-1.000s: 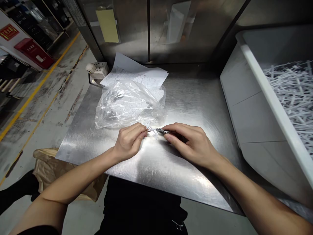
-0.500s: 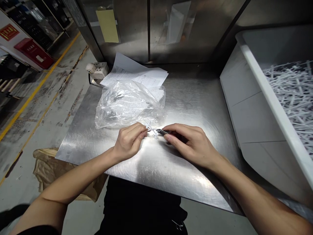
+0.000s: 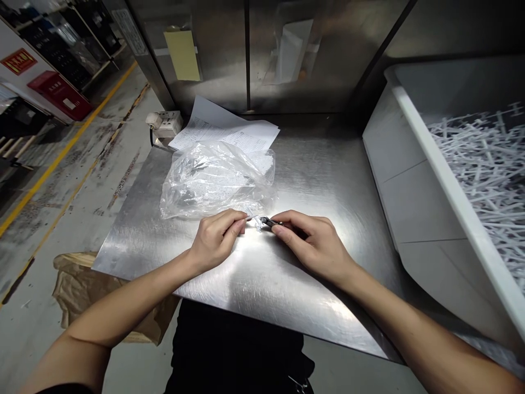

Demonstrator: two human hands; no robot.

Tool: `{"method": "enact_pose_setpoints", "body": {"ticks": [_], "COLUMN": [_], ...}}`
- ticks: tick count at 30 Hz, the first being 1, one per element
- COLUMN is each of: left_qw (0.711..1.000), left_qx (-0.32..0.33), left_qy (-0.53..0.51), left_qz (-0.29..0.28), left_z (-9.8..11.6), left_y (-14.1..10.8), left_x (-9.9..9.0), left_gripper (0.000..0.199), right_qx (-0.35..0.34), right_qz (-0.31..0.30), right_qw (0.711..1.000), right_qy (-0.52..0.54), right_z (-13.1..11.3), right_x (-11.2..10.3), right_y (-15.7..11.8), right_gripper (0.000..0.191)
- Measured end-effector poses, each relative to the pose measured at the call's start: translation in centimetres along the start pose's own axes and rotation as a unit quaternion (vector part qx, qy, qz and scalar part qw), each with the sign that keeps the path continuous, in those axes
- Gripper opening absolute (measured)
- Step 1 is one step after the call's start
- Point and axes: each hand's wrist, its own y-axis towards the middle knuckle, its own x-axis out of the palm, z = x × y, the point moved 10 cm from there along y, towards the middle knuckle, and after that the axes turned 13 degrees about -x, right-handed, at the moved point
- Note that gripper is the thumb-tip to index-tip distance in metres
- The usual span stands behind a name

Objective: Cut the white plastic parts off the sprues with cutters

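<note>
Clear plastic bag (image 3: pixel 217 178) lies just beyond our hands; our left hand (image 3: pixel 221 236) pinches a small white plastic piece (image 3: pixel 257 220), our right (image 3: pixel 309 238) grips a small dark metal tool (image 3: pixel 268 221).

Silver flat tabletop (image 3: pixel 328 164): glossy, scratched metal | on tabletop: clear crumpled bag (image 3: pixel 217 183), glossy plastic; white printed sheets (image 3: pixel 223 127), matt paper | over tabletop: small white branched piece (image 3: pixel 258 222), plastic-looking
</note>
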Motion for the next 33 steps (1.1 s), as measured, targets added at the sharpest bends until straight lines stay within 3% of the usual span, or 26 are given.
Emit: {"method": "enact_pose_setpoints", "body": {"ticks": [4,9,25,33], "left_qw": [1.0,0.999,1.0,0.999], "left_qx": [-0.014,-0.032,-0.001,0.009], "left_qy": [0.0,0.001,0.021,0.031], "left_qz": [0.003,0.005,0.015,0.021], "left_z": [-0.4,-0.7,0.0,0.0], "left_y": [0.0,0.1,-0.1,-0.3], "left_x": [0.0,-0.1,-0.2,-0.1], "left_gripper": [0.016,0.016,0.016,0.016], "right_qx": [0.023,0.004,-0.083,-0.042], "right_qz": [0.015,0.039,-0.033,-0.031], "right_qw": [0.999,0.999,0.996,0.999], "right_qy": [0.019,0.023,-0.009,0.006], "right_z": [0.3,-0.5,-2.8,-2.3], "right_x": [-0.1,-1.2,-0.3,0.0], "right_y": [-0.2,-0.1,0.3,0.0], "right_gripper": [0.022,0.019,0.017,0.02]}}
